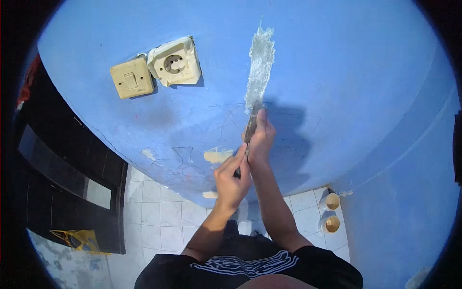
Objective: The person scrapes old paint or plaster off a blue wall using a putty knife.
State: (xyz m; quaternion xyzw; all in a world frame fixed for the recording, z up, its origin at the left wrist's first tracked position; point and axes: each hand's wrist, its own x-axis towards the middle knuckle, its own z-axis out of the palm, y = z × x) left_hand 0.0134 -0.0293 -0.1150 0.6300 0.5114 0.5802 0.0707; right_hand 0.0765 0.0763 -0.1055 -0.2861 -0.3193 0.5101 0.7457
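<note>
Both my hands grip one scraper (250,124), seen nearly edge-on, its tip against the blue wall (337,67). Lower down, my left hand (231,179) is closed around its dark handle. Higher up, my right hand (261,139) is closed on the blade part, with a finger stretched along it toward the tip. Straight above the tip runs a rough grey-white stripe (260,65) where the blue paint is gone. Part of the scraper is hidden by my fingers.
A light switch (131,78) and a wall socket (175,61) with masking tape around it are up left. Cream patches (217,155) mark the lower wall. Two cups (332,224) stand on the white tiled floor (163,216). Dark furniture (62,164) and a yellow bag (82,240) are left.
</note>
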